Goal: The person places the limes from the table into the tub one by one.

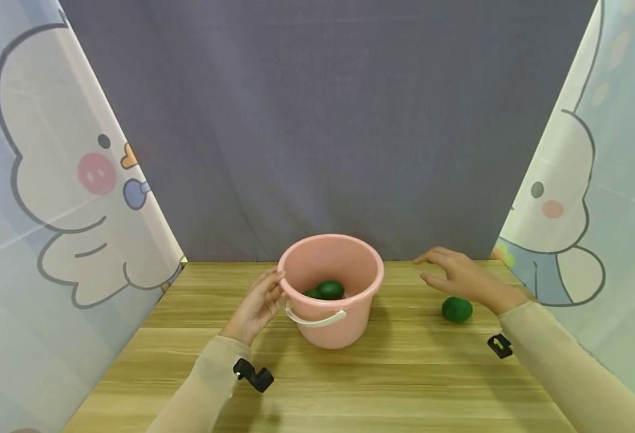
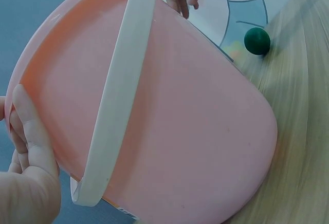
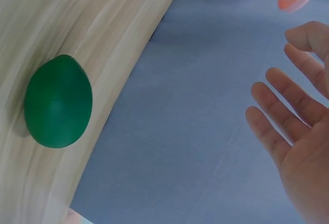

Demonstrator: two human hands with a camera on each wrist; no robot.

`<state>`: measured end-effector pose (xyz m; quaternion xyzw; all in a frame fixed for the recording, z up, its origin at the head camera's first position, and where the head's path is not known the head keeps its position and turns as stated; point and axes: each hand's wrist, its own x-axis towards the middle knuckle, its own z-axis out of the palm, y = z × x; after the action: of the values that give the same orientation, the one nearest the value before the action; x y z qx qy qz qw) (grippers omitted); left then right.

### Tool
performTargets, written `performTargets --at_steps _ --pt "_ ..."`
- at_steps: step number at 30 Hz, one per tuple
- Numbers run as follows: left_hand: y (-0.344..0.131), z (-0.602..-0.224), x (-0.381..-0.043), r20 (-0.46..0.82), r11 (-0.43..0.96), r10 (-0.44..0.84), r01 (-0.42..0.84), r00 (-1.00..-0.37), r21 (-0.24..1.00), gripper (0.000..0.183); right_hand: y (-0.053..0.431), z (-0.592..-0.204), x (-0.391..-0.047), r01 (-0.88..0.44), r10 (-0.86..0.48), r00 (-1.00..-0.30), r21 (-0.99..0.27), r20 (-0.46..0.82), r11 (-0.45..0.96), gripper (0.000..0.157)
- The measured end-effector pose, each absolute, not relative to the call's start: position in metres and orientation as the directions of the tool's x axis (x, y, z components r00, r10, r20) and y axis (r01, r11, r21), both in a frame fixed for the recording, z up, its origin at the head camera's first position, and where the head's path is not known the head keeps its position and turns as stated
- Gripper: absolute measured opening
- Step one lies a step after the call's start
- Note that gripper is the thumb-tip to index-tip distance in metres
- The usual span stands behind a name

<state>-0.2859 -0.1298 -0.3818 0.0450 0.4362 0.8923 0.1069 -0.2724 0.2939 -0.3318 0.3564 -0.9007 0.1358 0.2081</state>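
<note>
A pink bucket (image 1: 332,328) with a white handle (image 1: 317,321) stands upright on the wooden table. Inside it lie green rounded fruits (image 1: 331,290), at least two showing, partly hidden by the rim. My left hand (image 1: 258,308) holds the bucket's rim at its left side, thumb against the outside in the left wrist view. On the table to the right is another green fruit (image 1: 456,310), lime-like with a slightly pointed end (image 3: 58,101). Above and beyond it my right hand (image 1: 466,278) hovers with fingers spread and nothing in them, apart from both fruit and bucket.
A grey curtain (image 1: 317,132) hangs behind the table's far edge. Cartoon-printed cloths (image 1: 52,180) close off both sides. Bare wooden tabletop (image 1: 382,385) stretches in front of the bucket and between it and the right fruit.
</note>
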Motion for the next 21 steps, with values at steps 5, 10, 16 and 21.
performTargets --at_steps 5,10,16,21 --pt "-0.129 -0.383 -0.286 -0.013 -0.599 0.223 -0.147 -0.975 0.787 0.025 0.299 -0.337 -0.271 -0.669 -0.56 -0.7 -0.132 0.442 0.732 0.026" --pt "-0.129 -0.384 -0.287 -0.007 -0.592 0.219 -0.139 -0.976 0.794 0.027 0.306 -0.344 -0.268 -0.651 -0.547 -0.722 -0.147 0.424 0.745 0.025" --pt "-0.129 -0.384 -0.287 0.002 -0.588 0.22 -0.13 -0.976 0.799 0.028 0.317 -0.353 -0.269 -0.668 -0.56 -0.698 -0.123 0.446 0.734 0.027" --pt "-0.128 -0.384 -0.287 0.008 -0.588 0.218 -0.124 -0.976 0.799 0.024 0.325 -0.357 -0.269 -0.656 -0.552 -0.716 -0.141 0.427 0.741 0.027"
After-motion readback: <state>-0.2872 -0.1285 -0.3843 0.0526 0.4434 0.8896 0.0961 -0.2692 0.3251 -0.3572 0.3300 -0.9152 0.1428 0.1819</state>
